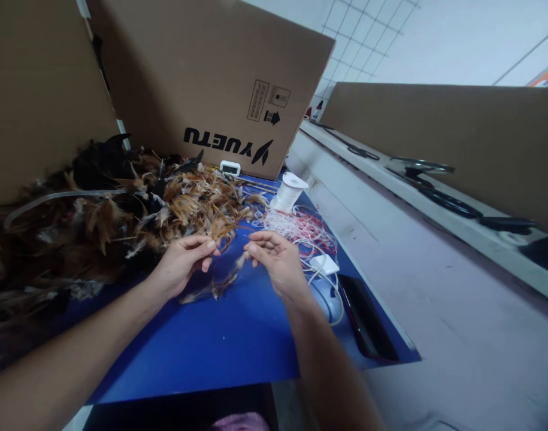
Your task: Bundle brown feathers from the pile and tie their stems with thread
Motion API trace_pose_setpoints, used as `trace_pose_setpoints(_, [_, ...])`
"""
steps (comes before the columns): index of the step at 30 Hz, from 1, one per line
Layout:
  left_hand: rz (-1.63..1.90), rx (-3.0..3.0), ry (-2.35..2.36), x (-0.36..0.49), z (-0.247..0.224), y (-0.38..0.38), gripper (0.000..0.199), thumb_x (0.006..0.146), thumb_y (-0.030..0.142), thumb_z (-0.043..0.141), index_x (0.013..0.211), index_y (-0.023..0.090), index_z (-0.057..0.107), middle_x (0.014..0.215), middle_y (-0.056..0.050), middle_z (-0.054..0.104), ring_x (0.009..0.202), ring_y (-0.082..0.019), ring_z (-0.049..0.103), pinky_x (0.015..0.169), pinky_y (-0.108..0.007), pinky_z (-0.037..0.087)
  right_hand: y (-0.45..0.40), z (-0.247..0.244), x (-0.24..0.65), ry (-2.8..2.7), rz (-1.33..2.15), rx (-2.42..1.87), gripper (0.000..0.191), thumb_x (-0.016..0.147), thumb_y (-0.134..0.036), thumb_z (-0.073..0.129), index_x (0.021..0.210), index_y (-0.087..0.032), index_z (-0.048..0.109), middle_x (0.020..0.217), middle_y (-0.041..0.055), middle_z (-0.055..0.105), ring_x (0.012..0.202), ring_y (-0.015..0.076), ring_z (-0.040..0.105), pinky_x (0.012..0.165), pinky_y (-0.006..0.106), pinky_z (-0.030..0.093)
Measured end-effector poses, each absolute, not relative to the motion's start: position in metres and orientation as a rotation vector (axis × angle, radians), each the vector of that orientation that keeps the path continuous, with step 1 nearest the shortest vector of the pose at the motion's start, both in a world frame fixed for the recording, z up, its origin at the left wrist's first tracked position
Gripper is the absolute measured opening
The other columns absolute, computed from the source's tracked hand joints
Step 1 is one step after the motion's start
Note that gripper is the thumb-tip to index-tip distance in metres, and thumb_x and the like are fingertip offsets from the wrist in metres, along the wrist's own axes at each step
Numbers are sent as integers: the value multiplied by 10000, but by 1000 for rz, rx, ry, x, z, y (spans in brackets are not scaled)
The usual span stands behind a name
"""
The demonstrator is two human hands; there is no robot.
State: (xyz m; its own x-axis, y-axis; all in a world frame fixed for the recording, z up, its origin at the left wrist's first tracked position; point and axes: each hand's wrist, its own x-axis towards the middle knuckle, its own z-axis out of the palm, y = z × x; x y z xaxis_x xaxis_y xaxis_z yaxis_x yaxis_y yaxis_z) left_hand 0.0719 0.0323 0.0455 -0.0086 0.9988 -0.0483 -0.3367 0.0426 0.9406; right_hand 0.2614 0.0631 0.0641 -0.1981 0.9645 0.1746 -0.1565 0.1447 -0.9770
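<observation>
Over the blue tabletop (238, 335), my right hand (276, 260) pinches the end of a thin strand of brown and pale feathers (224, 281), which trails down to the left. My left hand (184, 260) has thumb and forefinger pressed together beside the feather pile; what it grips, possibly a small feather, is too small to make out. A small gap separates the two hands. The large heap of brown, black and white feathers (107, 221) lies to the left and behind my left hand.
Behind stands a cardboard box (202, 78) with a small white display (230, 168) before it. To the right are a white spool (288, 193), tangled red and white string (296, 227), a white charger (324, 264) with cable, and a black phone (367, 317). Glasses (424, 166) lie on a ledge.
</observation>
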Motion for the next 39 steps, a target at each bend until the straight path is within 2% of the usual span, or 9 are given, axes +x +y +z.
trace_pose_setpoints(3, [1355, 897, 981, 72, 47, 32, 183, 688, 300, 766, 703, 132, 694, 668, -8, 653, 456, -41, 489, 458, -169, 384, 67, 59, 264, -1389, 1173, -950, 209, 701, -276, 715, 858, -170, 627, 716, 18, 659, 622, 142, 619, 525, 261, 473])
trace_pose_setpoints(6, [1395, 883, 973, 71, 48, 34, 179, 693, 295, 762, 703, 132, 688, 662, -2, 646, 460, -37, 487, 461, -161, 390, 65, 57, 262, -1672, 752, -988, 125, 776, -235, 648, 894, -195, 656, 897, 50, 662, 828, 177, 618, 682, 318, 497])
trace_pose_setpoints(10, [1471, 870, 961, 67, 48, 39, 174, 692, 281, 760, 691, 125, 682, 643, 2, 632, 459, -38, 483, 449, -157, 389, 45, 56, 247, -2122, 357, -715, 110, 873, -202, 560, 911, -194, 662, 904, 50, 665, 916, 180, 565, 863, 372, 433])
trace_pose_setpoints(17, [1509, 827, 966, 64, 48, 40, 183, 670, 280, 774, 707, 124, 686, 657, -7, 641, 461, -43, 489, 446, -165, 402, 17, 42, 209, -2752, 80, -598, 183, 899, -331, 538, 888, -178, 638, 875, 64, 633, 910, 218, 480, 764, 367, 361])
trace_pose_setpoints(20, [1501, 832, 953, 65, 48, 38, 187, 666, 284, 775, 706, 124, 685, 661, -10, 649, 461, -46, 494, 445, -167, 400, 20, 41, 207, -2787, 164, -633, 171, 909, -258, 516, 795, -169, 607, 818, 58, 614, 860, 202, 482, 749, 352, 363])
trace_pose_setpoints(24, [1483, 832, 960, 65, 48, 38, 198, 660, 293, 778, 711, 124, 687, 646, -6, 649, 448, -49, 488, 436, -173, 396, 32, 53, 225, -2341, 802, -693, 147, 910, -240, 498, 798, -180, 571, 852, 34, 630, 834, 158, 561, 774, 314, 428])
trace_pose_setpoints(28, [1439, 901, 990, 65, 46, 39, 193, 679, 300, 763, 712, 122, 695, 636, -5, 647, 451, -47, 485, 447, -175, 397, 45, 65, 250, -1766, 1292, -795, 124, 865, -312, 556, 829, -195, 541, 773, 18, 662, 634, 126, 600, 596, 271, 481])
trace_pose_setpoints(32, [1408, 976, 1045, 68, 44, 38, 175, 687, 289, 755, 700, 123, 702, 647, -11, 655, 451, -52, 491, 447, -183, 403, 51, 71, 262, -1749, 1182, -828, 105, 843, -267, 587, 920, -199, 609, 732, 5, 668, 539, 95, 539, 529, 236, 452])
trace_pose_setpoints(39, [1342, 1179, 1141, 71, 39, 37, 165, 709, 300, 735, 690, 139, 710, 613, -1, 649, 445, -59, 505, 471, -193, 417, 45, 73, 260, -2077, 585, -817, 176, 893, -172, 508, 950, -204, 671, 835, 28, 635, 809, 142, 597, 752, 273, 453])
